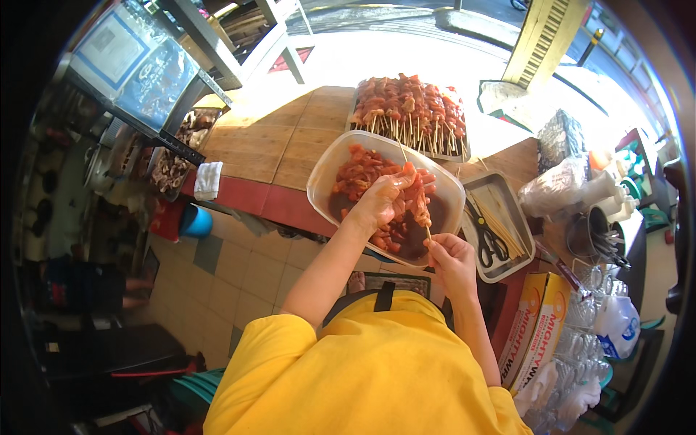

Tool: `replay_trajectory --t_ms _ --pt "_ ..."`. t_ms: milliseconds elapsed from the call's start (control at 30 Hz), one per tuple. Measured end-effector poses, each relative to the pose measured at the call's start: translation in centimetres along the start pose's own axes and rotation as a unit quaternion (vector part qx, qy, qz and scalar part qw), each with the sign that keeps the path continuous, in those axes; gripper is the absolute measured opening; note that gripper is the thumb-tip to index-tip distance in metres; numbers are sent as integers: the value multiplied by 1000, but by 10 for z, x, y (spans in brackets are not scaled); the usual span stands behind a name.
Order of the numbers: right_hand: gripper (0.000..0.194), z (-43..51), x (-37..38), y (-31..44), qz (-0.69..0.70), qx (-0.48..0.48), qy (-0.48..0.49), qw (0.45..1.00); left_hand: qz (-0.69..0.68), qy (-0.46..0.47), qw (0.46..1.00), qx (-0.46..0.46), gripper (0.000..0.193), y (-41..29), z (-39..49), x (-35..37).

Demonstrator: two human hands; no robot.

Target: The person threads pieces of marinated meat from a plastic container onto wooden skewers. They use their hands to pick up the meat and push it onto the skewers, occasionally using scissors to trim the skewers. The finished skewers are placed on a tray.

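Observation:
Over a white plastic tub [326,157] of red marinated meat pieces [359,171], I hold a skewer of meat [418,206]. Its bare lower stick is pinched between the thumb and fingers of my right hand [452,261], at the tub's near right rim. My left hand [383,198] grips the meat near the top of the stick, and its fingers look wet. The skewer's thin tip pokes out above that hand. Dark red liquid pools around the meat in the tub. Just beyond, a tray [462,155] carries a tall pile of finished meat skewers [408,103], sticks towards me.
Right of the tub, a metal tray [522,228] holds black-handled scissors [481,228] and bare bamboo sticks [500,223]. Cling wrap boxes [535,326], glasses [582,348] and a utensil holder [590,234] crowd the right side. At left are a display case [136,70] and a white cloth [207,180].

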State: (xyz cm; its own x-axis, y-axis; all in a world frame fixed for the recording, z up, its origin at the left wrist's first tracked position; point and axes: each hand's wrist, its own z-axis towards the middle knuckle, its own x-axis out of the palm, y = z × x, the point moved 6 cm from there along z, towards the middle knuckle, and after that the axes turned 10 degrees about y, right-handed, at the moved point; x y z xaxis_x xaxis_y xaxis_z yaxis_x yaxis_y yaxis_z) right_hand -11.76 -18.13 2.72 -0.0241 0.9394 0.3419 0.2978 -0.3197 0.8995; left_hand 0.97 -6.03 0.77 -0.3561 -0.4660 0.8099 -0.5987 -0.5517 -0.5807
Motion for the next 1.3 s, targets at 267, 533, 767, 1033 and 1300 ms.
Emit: replay_trajectory --t_ms 267,533,767,1033,1300 --pt "11 4 0 4 -117 -50 -44 991 217 -27 967 -129 32 25 -16 9" --pt "13 3 2 1 -134 -60 -42 988 -2 -12 996 -84 21 22 -8 2" --pt "14 3 1 2 -33 -8 -2 999 7 -34 996 -84 21 14 -5 7" --pt "13 8 -1 8 -81 -42 -29 995 169 39 965 -195 26 27 -24 23" --pt "14 8 0 8 -118 -51 -34 991 84 -24 988 -126 16 27 -13 5"
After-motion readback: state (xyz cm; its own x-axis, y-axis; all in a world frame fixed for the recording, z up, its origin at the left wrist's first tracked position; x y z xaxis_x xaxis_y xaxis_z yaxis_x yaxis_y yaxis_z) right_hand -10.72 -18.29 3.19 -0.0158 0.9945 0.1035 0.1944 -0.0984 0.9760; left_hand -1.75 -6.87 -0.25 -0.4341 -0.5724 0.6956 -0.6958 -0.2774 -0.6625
